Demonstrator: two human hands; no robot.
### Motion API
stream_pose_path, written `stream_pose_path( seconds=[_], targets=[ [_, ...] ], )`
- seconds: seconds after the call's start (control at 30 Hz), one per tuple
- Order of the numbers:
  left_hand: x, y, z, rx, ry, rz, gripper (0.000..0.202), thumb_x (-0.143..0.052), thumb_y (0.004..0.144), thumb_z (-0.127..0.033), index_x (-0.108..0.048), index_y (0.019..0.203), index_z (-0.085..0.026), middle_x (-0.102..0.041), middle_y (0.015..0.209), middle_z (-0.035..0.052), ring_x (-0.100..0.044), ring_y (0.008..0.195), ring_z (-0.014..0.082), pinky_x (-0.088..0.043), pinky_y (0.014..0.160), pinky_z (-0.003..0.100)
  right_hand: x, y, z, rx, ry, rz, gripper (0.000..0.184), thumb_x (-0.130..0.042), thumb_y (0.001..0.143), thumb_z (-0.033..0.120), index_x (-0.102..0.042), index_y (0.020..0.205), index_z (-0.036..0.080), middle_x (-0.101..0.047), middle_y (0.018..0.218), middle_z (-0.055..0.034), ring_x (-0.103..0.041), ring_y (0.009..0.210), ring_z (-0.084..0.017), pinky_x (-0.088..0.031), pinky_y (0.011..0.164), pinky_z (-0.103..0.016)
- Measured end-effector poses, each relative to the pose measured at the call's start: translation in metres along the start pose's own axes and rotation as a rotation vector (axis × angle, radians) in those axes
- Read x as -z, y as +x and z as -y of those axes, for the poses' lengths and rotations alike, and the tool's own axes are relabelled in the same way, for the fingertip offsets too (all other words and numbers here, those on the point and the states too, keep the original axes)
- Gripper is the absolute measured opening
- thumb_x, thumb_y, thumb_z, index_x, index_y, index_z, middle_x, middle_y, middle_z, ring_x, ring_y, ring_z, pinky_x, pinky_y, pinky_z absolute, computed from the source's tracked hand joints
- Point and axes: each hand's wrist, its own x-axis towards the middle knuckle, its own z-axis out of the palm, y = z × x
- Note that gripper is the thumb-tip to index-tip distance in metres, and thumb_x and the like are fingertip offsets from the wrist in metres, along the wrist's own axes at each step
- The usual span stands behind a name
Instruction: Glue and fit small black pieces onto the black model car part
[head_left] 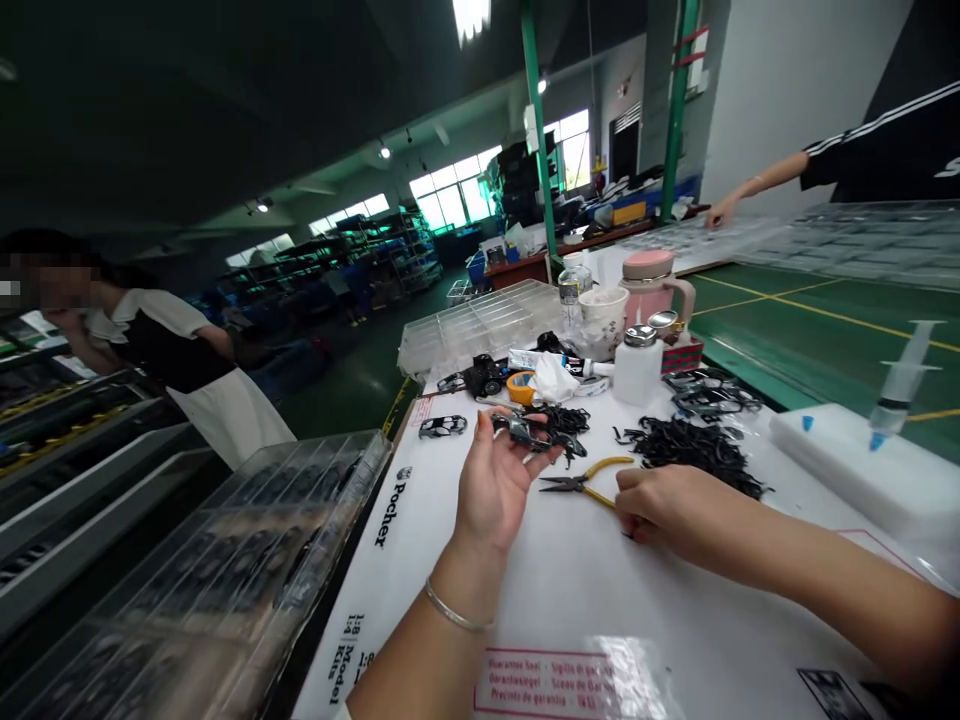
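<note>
Left hand (491, 480) pinches a small dark model car (525, 430); right hand (660, 505) grips yellow-handled pliers (581, 483). Bare white tabletop (570, 590) lies open at six o'clock, with a clear tray (225, 570) crowding nine.

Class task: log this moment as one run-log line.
left hand: holds small dark model part | right hand: on yellow-handled pliers | black parts pile behind

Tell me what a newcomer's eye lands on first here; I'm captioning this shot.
At centre, the left hand holds a small dark metal toy-car part above the white table, while the right hand grips yellow-handled pliers. Behind them lies a heap of small black plastic pieces; at right stands a clear syringe.
</note>
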Motion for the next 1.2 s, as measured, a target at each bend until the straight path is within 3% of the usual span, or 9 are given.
stream_pose_path(
  seconds=[0.13,0.23,0.3,0.47,0.6,0.73,1.2],
  targets=[
    [0.001,0.001,0.006,-0.003,0.052,-0.009,0.02,-0.054,0.093,-0.04,-0.047,0.096,-0.021,-0.066,0.104,0.0091,-0.062,0.086,0.0164,-0.052,0.092,0.047,0.0,-0.001,-0.002,0.008,0.039,-0.025,0.023,-0.051,0.067,-0.001,-0.063,0.066,0.019,-0.062,0.072,-0.001,-0.055,0.058,-0.014,-0.025,0.055,-0.026],
    [0.001,0.0,0.009,-0.027,0.085,0.001,0.014,-0.052,0.094,-0.035,-0.047,0.097,-0.022,-0.065,0.108,0.008,-0.062,0.09,0.0168,-0.05,0.095,0.047,0.013,-0.008,-0.001,0.027,0.144,-0.078,0.024,-0.054,0.071,0.0,-0.065,0.069,0.021,-0.064,0.075,-0.0005,-0.058,0.063,-0.015,-0.032,0.057,-0.026],
    [-0.002,-0.002,0.012,-0.058,0.127,0.003,0.011,-0.051,0.094,-0.032,-0.048,0.098,-0.023,-0.064,0.113,0.007,-0.061,0.094,0.0167,-0.048,0.097,0.045,0.025,-0.013,0.001,0.036,0.246,-0.199,0.02,-0.057,0.079,0.006,-0.067,0.073,0.022,-0.064,0.079,-0.0007,-0.059,0.066,-0.014,-0.037,0.059,-0.025],
    [-0.015,-0.015,0.02,-0.105,0.243,0.034,0.011,-0.048,0.097,-0.028,-0.05,0.107,-0.024,-0.057,0.127,0.0067,-0.058,0.109,0.0176,-0.042,0.105,0.043,0.037,-0.019,0.015,0.023,0.387,-0.666,0.011,-0.06,0.088,0.018,-0.069,0.081,0.022,-0.062,0.079,-0.0003,-0.057,0.068,-0.011,-0.041,0.061,-0.023],
    [-0.024,-0.024,0.026,-0.113,0.305,0.078,0.015,-0.047,0.098,-0.027,-0.052,0.112,-0.025,-0.055,0.131,0.0078,-0.056,0.115,0.0184,-0.042,0.106,0.039,0.029,-0.017,0.025,0.065,0.34,-0.83,0.012,-0.059,0.088,0.014,-0.069,0.084,0.02,-0.062,0.08,-0.0014,-0.058,0.071,-0.011,-0.041,0.063,-0.022],
    [-0.027,-0.027,0.029,-0.107,0.306,0.115,0.016,-0.049,0.097,-0.028,-0.053,0.112,-0.025,-0.056,0.131,0.0082,-0.054,0.118,0.0194,-0.043,0.105,0.039,0.024,-0.014,0.026,0.038,0.317,-0.886,0.012,-0.059,0.088,0.013,-0.069,0.084,0.02,-0.062,0.08,-0.002,-0.059,0.072,-0.011,-0.041,0.062,-0.022],
    [-0.027,-0.03,0.032,-0.095,0.324,0.151,0.02,-0.057,0.093,-0.031,-0.054,0.112,-0.026,-0.055,0.131,0.0069,-0.054,0.119,0.0201,-0.042,0.106,0.039,0.022,-0.011,0.024,-0.008,0.401,-0.856,0.012,-0.063,0.083,0.011,-0.07,0.079,0.02,-0.061,0.077,-0.0008,-0.056,0.068,-0.011,-0.039,0.06,-0.022]
  ],
)
